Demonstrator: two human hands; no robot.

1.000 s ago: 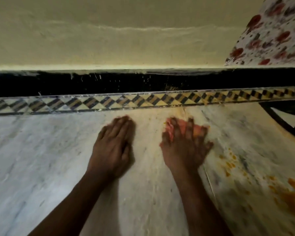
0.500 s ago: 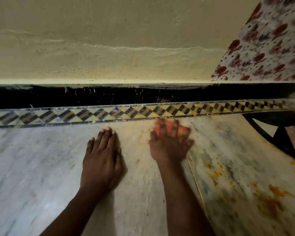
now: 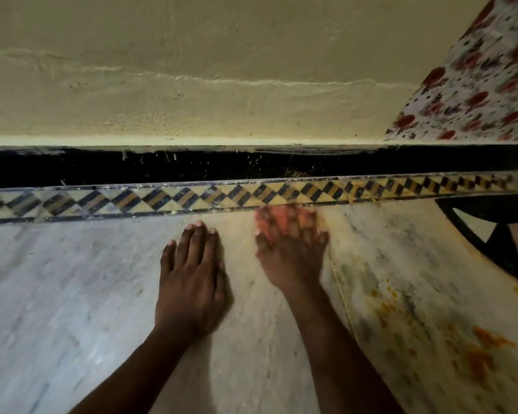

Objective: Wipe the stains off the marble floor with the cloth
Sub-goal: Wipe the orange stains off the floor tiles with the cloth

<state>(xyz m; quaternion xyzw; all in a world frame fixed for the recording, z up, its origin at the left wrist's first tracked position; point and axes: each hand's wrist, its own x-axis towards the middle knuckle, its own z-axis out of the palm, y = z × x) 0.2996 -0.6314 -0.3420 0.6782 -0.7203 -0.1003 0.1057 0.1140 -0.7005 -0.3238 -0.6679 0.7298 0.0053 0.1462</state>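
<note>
**Cloth pressed to marble at the patterned border**

Cloth point(image 3: 277, 221), orange-pink and blurred, lies under the right hand point(image 3: 290, 252) on the marble floor point(image 3: 72, 294), just near of the tiled border strip point(image 3: 162, 200). The right hand's fingers lie spread and flat over it, pressing it down; only its far edge shows past the fingertips. The left hand point(image 3: 192, 282) rests flat beside it to the left, fingers straight and together, palm on bare marble, holding nothing.

Grey-white veined marble fills the near left. To the right of a thin seam the slab is yellowed, with orange stains point(image 3: 479, 351) scattered near right, well apart from the cloth. The border shows black and yellow diamonds. Beyond it runs a black skirting band point(image 3: 102, 165), then a cream plastered wall point(image 3: 192, 70). A black inlay motif point(image 3: 491, 252) curves in at the right edge, and a floral fabric point(image 3: 485, 85) hangs at the far right.
</note>
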